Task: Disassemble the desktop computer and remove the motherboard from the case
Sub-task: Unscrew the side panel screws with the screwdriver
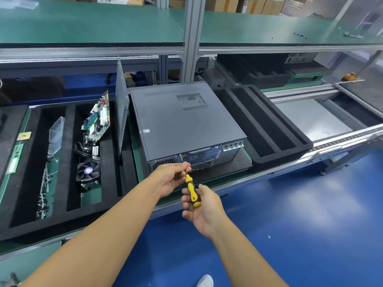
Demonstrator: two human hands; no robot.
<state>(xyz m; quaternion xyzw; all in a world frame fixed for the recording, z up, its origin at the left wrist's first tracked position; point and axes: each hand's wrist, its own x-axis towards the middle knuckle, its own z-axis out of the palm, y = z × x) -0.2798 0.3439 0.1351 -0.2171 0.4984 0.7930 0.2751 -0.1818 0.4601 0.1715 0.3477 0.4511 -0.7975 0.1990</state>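
A dark grey desktop computer case [182, 121] lies flat on the workbench, lid on, its rear panel with vents and ports facing me. Just in front of that rear panel, my right hand [202, 210] grips the yellow and black handle of a screwdriver [191, 190], which points up toward the case. My left hand [173, 178] pinches the screwdriver's shaft near its tip, close to the case's rear edge.
A black foam tray [24, 193] to the left holds a green motherboard [99, 119] leaning upright, a cooling fan [88, 171], cables, screws and a metal side panel [122, 108]. Another black foam tray [267, 125] sits to the right, beside conveyor rails. Blue floor lies below.
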